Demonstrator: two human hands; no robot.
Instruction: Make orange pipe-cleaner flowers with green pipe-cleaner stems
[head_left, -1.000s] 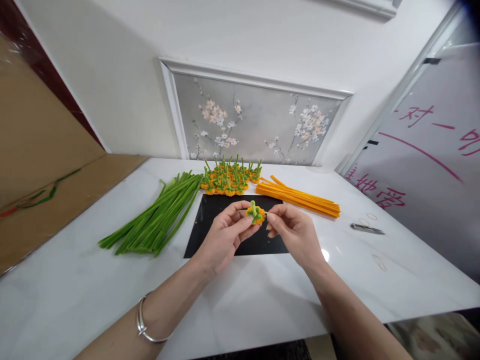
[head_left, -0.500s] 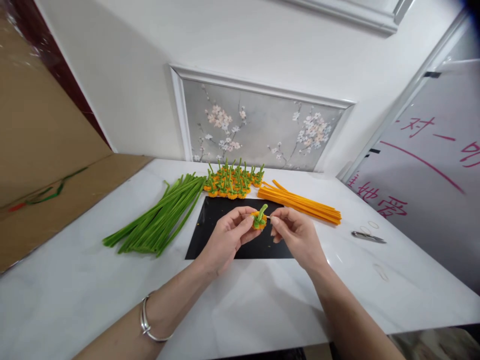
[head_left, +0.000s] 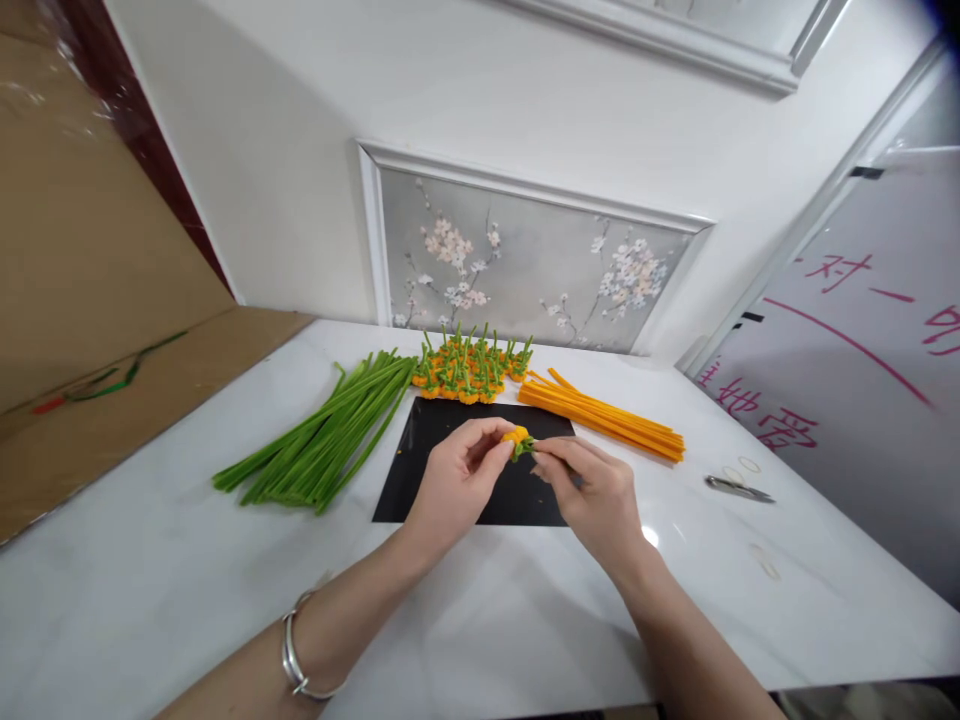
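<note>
Head view: we see a small orange-and-green pipe-cleaner ornament (head_left: 514, 437) held between both hands, above the black mat (head_left: 420, 490), with its orange body toward the left hand (head_left: 459, 485) and its green stalk pointing across to the right hand (head_left: 600, 497). Its long axis thus runs roughly from one grip to the other. Our left grip is clamped on the orange body, thumb against fingers; our right thumb and forefinger come in at the green end, but we cannot tell whether they pinch it. Around the mat, the white surface (head_left: 517, 625) carries a bundle of green pipe cleaners (head_left: 322, 440) to the left, a cluster of similar ornaments (head_left: 469, 372) beyond, a bundle of orange pipe cleaners (head_left: 604, 415) at the far right, then metal snips (head_left: 739, 488). Behind rises a wall with a framed blossom panel (head_left: 517, 260); a whiteboard (head_left: 862, 450) with red writing stands on the right.
</note>
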